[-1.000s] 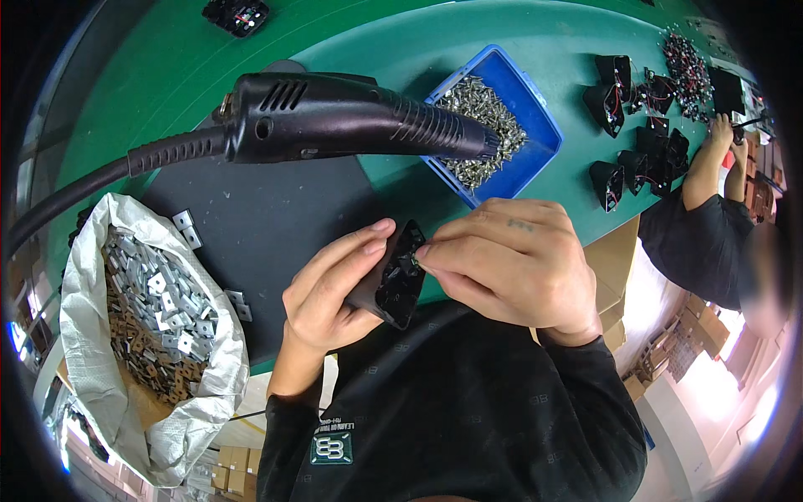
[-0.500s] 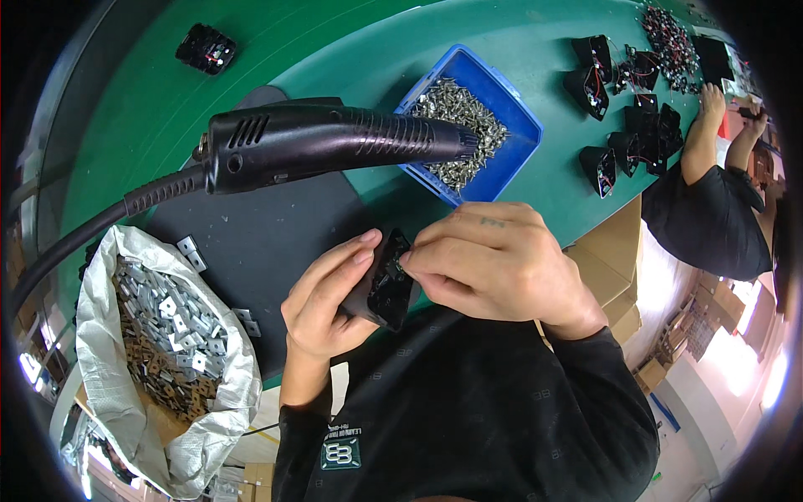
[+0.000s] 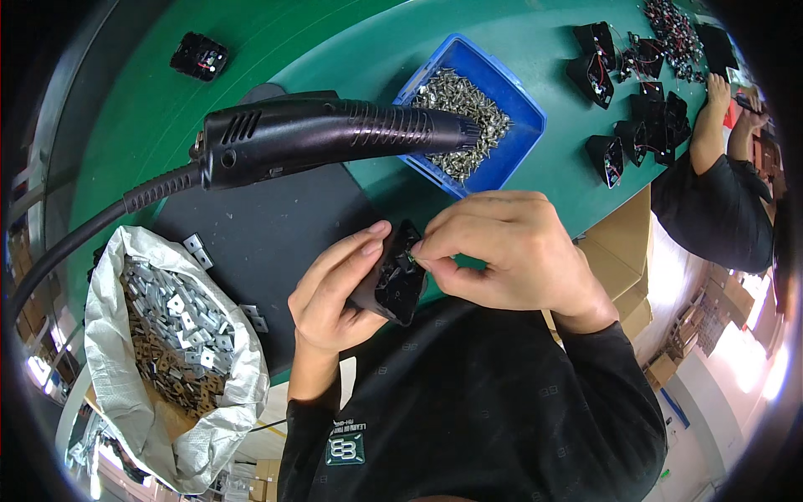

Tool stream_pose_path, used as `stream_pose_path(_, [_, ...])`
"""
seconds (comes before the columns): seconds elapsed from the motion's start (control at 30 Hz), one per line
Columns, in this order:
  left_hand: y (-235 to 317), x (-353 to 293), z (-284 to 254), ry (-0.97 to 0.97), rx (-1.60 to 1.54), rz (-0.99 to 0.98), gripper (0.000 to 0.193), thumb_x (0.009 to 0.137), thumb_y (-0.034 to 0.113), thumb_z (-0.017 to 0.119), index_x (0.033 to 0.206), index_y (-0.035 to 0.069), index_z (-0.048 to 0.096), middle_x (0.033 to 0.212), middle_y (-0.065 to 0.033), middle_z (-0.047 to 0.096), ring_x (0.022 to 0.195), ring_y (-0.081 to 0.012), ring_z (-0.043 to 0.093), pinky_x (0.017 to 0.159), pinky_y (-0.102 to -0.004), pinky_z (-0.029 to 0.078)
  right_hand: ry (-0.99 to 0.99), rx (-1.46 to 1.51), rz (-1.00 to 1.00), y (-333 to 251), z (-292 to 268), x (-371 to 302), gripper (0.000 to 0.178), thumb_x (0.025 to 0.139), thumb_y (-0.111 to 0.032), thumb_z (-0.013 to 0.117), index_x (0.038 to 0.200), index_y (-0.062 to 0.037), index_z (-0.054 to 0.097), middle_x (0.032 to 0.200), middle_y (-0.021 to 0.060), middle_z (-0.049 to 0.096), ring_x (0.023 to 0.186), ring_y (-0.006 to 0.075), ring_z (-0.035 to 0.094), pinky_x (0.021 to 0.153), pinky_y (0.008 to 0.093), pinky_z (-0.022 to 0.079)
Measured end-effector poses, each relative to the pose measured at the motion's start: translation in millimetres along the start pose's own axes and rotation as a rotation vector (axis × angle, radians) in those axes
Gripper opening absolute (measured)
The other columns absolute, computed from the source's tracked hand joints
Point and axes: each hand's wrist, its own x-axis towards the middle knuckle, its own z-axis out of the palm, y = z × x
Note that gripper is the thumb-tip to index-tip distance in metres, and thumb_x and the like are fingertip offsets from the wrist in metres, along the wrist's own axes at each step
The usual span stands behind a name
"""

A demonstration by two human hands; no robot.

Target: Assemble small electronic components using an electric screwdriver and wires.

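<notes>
My left hand [image 3: 339, 293] is wrapped round a black plastic housing [image 3: 399, 289], its hollow side tilted toward my right hand. With thumb and forefinger pinched, my right hand [image 3: 506, 255] reaches to the housing's inner edge. Between those fingertips sits something small and greenish, too small to name. Above both hands hangs a black electric screwdriver [image 3: 318, 138], its tip over a blue bin [image 3: 527, 125] of loose screws [image 3: 460, 100].
On the left stands a white woven sack [image 3: 117, 335] filled with metal brackets [image 3: 188, 326]. Beneath the screwdriver lies a dark mat [image 3: 276, 226]. Several black housings [image 3: 606, 159] with wires stand at the far right, near a co-worker's arm [image 3: 709, 125]. Another housing [image 3: 199, 56] lies at upper left.
Both hands and the housing have shifted slightly to the right. The housing is turned a little more open to view, and my right fingertips still pinch at its edge.
</notes>
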Motion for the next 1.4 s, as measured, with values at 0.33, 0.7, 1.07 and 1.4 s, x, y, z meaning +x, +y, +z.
stream_pose_path(0.33, [-0.4,2.8,4.0,-0.007,0.080,0.084,0.040,0.072,0.001,0.080,0.108,-0.007,0.064,0.108,-0.0252,0.067,0.097,-0.0342,0.069,0.085,-0.0387,0.058,-0.055,-0.029,-0.027,0.7,1.6,2.2,0.009,0.073,-0.006,0.068,0.077,-0.0071,0.060,0.071,0.0068,0.061,0.066,0.0281,0.062,0.059,0.0374,0.050])
stream_pose_path(0.7, [-5.0,-1.7,6.8,0.077,0.127,0.127,0.042,0.072,-0.004,0.076,0.112,-0.003,0.062,0.110,-0.0245,0.066,0.097,-0.0393,0.068,0.084,-0.0432,0.059,0.051,0.078,0.169,-9.6,17.2,5.6,0.022,0.070,0.002,0.074,0.085,-0.0068,0.060,0.078,0.0040,0.066,0.060,0.0157,0.063,0.053,0.0267,0.048])
stream_pose_path(1.07, [9.2,-4.4,8.8,0.077,0.176,0.187,0.032,0.076,-0.006,0.073,0.106,-0.001,0.063,0.109,-0.0227,0.065,0.098,-0.0420,0.067,0.084,-0.0460,0.059,0.048,0.344,0.307,-14.8,10.2,7.3,0.031,0.071,0.004,0.071,0.096,-0.0067,0.056,0.078,0.0033,0.069,0.056,0.0129,0.063,0.050,0.0229,0.046])
stream_pose_path(1.4, [-1.6,-9.1,3.0,0.132,-0.019,0.033,0.043,0.072,0.008,0.082,0.108,-0.001,0.062,0.107,-0.0249,0.064,0.096,-0.0362,0.068,0.088,-0.0464,0.056,-0.025,0.100,0.156,-19.2,3.7,3.2,0.044,0.076,-0.003,0.075,0.117,-0.0054,0.061,0.084,0.0059,0.072,0.076,0.0203,0.071,0.066,0.0294,0.056])
